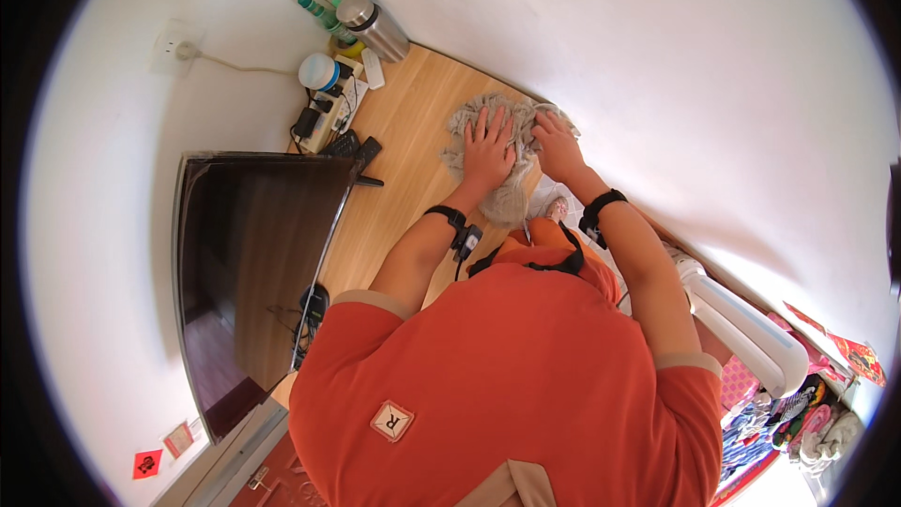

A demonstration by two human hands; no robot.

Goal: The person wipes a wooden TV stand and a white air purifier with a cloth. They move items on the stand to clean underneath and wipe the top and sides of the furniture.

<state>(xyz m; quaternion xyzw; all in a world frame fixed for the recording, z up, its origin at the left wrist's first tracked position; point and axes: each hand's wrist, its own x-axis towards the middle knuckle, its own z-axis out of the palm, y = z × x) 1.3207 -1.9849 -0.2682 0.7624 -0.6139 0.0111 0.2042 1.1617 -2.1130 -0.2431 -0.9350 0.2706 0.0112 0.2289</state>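
A crumpled grey-beige cloth (503,193) lies on the wood-grain tabletop (415,105), close to the wall. My left hand (488,151) rests flat on the cloth with its fingers apart. At the cloth's right part, by the table's edge and the wall, my right hand (558,151) touches it with bent fingers; whether it pinches the fabric cannot be told. Black straps with small devices are on both wrists.
A television (260,274) stands on the left, with remote controls (366,153) beside it. Behind them are a power strip (341,109) with plugs and cables, a round white container (318,72), a steel flask (373,27) and a green bottle (326,16). The wall bounds the right side.
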